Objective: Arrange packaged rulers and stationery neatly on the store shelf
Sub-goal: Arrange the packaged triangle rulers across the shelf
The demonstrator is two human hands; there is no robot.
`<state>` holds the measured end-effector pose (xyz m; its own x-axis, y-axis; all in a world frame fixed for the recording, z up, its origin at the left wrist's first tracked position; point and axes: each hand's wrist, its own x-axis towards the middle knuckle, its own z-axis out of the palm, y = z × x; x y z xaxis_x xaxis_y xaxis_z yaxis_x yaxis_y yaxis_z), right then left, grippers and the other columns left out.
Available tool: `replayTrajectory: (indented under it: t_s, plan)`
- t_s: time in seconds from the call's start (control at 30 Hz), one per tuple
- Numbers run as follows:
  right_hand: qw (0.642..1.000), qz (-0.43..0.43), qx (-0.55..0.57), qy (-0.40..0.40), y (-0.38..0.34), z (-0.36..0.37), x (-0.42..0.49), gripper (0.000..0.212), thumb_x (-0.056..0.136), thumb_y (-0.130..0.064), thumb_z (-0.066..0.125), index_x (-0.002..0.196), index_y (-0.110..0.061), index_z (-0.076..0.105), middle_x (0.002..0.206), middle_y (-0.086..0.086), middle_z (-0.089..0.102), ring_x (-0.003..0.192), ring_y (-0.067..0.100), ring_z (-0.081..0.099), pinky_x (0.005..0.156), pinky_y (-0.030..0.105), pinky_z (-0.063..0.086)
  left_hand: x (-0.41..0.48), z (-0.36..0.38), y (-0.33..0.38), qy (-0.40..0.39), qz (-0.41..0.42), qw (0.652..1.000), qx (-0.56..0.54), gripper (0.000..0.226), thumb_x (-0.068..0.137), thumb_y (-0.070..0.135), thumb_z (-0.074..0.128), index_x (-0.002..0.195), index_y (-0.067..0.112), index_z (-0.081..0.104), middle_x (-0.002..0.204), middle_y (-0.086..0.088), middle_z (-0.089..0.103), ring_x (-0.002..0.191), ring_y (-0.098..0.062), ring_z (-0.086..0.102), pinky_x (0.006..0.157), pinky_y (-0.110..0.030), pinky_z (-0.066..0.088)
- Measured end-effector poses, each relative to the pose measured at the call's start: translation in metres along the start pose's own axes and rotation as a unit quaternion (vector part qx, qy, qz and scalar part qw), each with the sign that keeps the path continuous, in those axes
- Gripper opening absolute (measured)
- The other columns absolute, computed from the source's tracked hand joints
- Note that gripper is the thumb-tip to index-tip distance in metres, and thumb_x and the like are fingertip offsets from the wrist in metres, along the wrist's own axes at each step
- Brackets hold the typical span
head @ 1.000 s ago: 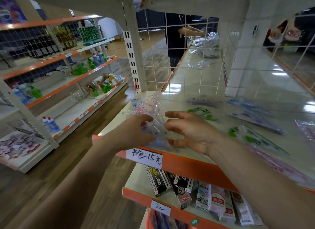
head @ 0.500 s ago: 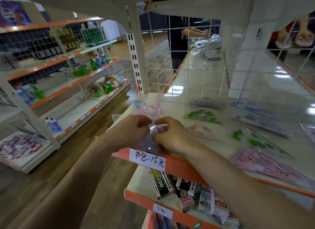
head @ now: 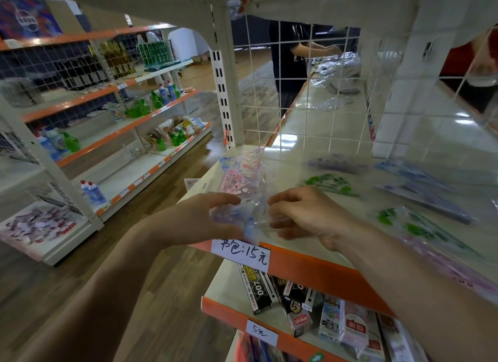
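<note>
Left hand (head: 199,219): grip closed on the near left edge of a clear ruler packet (head: 239,189), thumb on top.
Ruler packet: printed pink and blue, held just above the front left corner of the shelf (head: 293,159) — over the handwritten price tag (head: 241,255).
Right hand (head: 304,216): fingers curled, pinching the packet's right edge.
Shelf, right: green-printed packets (head: 330,184) and a pink packet (head: 458,275) lie flat, apart from one another.
Doing it well: probably draw the film taut with both hands, then lay it square to the front edge — in line with its neighbours, not overlapping.
</note>
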<state>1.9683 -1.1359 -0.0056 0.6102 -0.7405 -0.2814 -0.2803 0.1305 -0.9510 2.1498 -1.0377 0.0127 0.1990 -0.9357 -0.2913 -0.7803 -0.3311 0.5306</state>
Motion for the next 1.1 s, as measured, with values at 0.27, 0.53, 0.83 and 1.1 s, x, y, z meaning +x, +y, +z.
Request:
replayTrajectory:
  t_s: [0.27, 0.53, 0.83, 1.1]
  plan:
    - [0.985, -0.087, -0.149, 0.021, 0.005, 0.027, 0.009, 0.036, 0.080, -0.030, 0.070, 0.110, -0.025, 0.051, 0.095, -0.005, 0.055, 0.083, 0.012, 0.058, 0.072, 0.030, 0.051, 0.006, 0.009, 0.003, -0.004, 0.058, 0.998, 0.011, 0.066, 0.077, 0.039, 0.074, 0.134, 0.036, 0.042, 0.137, 0.017, 0.040, 0.115, -0.002, 0.046, 0.079, -0.008, 0.040]
    - [0.994, -0.091, -0.056, 0.003, 0.003, 0.032, 0.006, 0.028, 0.085, -0.015, 0.064, 0.109, -0.025, 0.054, 0.093, -0.002, 0.057, 0.076, 0.015, 0.063, 0.069, 0.034, 0.059, 0.004, 0.010, 0.006, 0.022, 0.057, 0.998, 0.013, 0.068, 0.077, 0.036, 0.074, 0.136, 0.038, 0.039, 0.139, 0.013, 0.036, 0.118, -0.007, 0.046, 0.083, -0.014, 0.044]
    - [0.999, -0.037, 0.009, 0.001, 0.006, 0.011, 0.001, 0.014, 0.094, -0.011, 0.051, 0.100, -0.021, 0.059, 0.084, 0.006, 0.067, 0.070, 0.020, 0.063, 0.061, 0.032, 0.052, 0.007, 0.019, 0.001, 0.095, 0.066, 0.993, -0.023, 0.057, 0.080, 0.033, 0.072, 0.131, 0.029, 0.048, 0.120, 0.011, 0.051, 0.103, -0.002, 0.052, 0.073, -0.008, 0.044]
    - [0.994, -0.088, -0.065, 0.013, 0.005, -0.021, -0.017, 0.043, 0.087, -0.015, 0.066, 0.124, -0.025, 0.046, 0.088, 0.001, 0.071, 0.066, 0.012, 0.069, 0.052, 0.021, 0.049, 0.010, 0.003, 0.014, 0.225, 0.066, 0.965, -0.116, 0.017, 0.095, 0.019, 0.054, 0.108, 0.022, 0.065, 0.087, 0.010, 0.068, 0.073, -0.006, 0.064, 0.069, -0.024, 0.053]
